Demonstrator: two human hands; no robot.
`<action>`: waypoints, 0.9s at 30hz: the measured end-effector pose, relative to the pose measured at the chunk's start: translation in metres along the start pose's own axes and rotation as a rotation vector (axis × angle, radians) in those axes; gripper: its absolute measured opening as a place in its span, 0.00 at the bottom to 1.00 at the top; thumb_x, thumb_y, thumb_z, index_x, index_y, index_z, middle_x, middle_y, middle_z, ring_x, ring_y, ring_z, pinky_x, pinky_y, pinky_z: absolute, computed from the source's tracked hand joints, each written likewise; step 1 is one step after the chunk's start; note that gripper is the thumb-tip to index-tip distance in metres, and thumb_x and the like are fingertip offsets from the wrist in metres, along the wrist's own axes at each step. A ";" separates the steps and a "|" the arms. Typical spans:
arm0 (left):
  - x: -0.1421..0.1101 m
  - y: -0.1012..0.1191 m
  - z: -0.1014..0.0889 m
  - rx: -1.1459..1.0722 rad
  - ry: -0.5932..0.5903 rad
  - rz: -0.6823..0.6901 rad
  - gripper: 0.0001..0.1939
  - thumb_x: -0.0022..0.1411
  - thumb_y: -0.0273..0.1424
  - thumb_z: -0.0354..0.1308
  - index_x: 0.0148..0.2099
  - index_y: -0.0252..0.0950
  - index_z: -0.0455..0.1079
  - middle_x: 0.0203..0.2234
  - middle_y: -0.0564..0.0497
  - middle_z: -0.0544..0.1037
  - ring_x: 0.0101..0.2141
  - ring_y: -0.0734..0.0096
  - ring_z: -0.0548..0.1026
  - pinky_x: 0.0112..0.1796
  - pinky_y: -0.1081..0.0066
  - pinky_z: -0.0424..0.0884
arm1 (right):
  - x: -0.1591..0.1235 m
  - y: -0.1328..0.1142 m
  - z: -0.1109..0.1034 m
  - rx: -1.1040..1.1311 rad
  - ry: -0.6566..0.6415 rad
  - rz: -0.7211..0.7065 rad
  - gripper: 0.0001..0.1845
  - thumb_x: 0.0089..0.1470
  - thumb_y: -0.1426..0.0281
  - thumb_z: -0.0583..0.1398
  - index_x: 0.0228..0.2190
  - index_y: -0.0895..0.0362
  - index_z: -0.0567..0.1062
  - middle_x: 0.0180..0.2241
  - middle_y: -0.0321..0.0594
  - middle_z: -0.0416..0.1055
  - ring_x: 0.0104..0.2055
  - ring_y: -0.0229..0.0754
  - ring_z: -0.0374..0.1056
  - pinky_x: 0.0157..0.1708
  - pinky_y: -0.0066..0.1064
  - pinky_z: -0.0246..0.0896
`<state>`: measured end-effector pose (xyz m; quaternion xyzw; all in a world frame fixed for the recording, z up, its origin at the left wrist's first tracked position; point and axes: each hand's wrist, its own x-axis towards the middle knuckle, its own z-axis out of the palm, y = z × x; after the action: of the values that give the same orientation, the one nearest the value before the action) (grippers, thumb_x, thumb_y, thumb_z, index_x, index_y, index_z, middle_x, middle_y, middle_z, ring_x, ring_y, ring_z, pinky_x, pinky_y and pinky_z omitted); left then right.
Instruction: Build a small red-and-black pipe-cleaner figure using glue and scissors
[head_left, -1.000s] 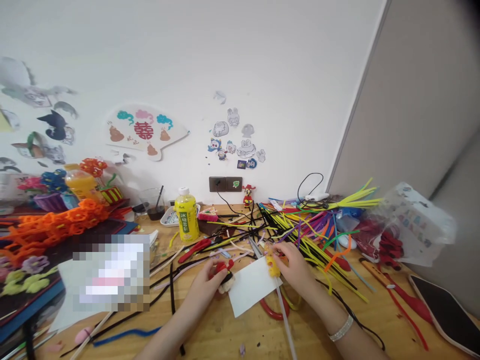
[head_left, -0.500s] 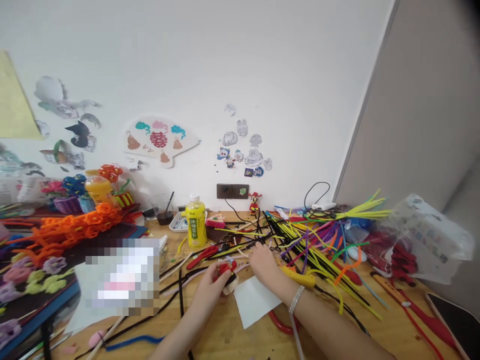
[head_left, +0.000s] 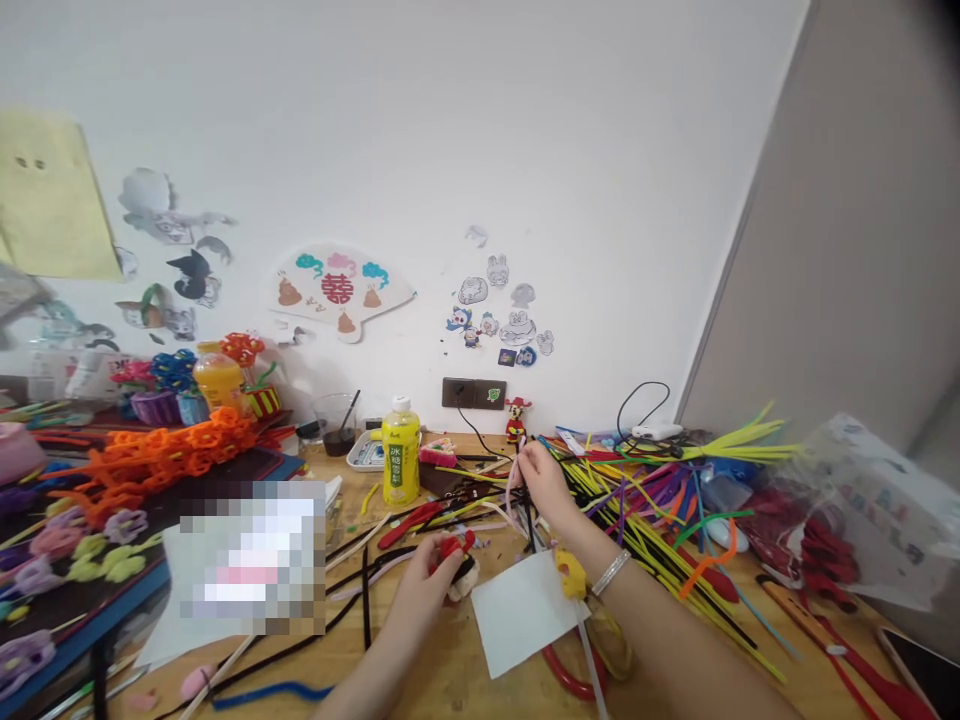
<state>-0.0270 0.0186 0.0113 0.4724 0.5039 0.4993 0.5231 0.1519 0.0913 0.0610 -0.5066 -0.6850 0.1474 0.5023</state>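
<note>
My left hand (head_left: 430,580) is closed around a small fuzzy figure (head_left: 466,578) in red, black and cream, low over the table. Farther forward and to the right, my right hand (head_left: 544,487) pinches a pale pink pipe cleaner (head_left: 512,495), raised from the pile; a black strip hangs beside it. Its fingertips are partly hidden. A white sheet of paper (head_left: 521,612) lies between my forearms. At its right edge is a yellow tool (head_left: 570,575), partly covered by my right forearm, and a red curved handle (head_left: 566,678) shows below.
Loose pipe cleaners (head_left: 645,530) crowd the right side of the wooden table. A yellow drink bottle (head_left: 401,455) and a cup of dark liquid (head_left: 337,430) stand at the back. Orange pipe-cleaner flowers (head_left: 180,445) lie left. A small red-hatted figure (head_left: 516,420) stands by the wall socket.
My right hand has risen from the pile and drawn up the pale pink pipe cleaner. The left hand keeps hold of the figure. The view has shifted slightly left.
</note>
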 end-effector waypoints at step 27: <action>-0.043 0.035 0.003 -0.378 -0.284 0.170 0.20 0.44 0.39 0.65 0.41 0.37 0.75 0.42 0.44 0.78 0.46 0.52 0.70 0.47 0.63 0.64 | -0.065 -0.059 -0.010 0.785 -0.536 0.247 0.20 0.42 0.59 0.63 0.28 0.54 0.58 0.19 0.26 0.64 0.16 0.28 0.52 0.15 0.20 0.43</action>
<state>-0.0252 -0.0220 0.0484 0.4724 0.2813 0.5556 0.6237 0.1269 0.0071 0.0720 -0.3006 -0.6177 0.5781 0.4404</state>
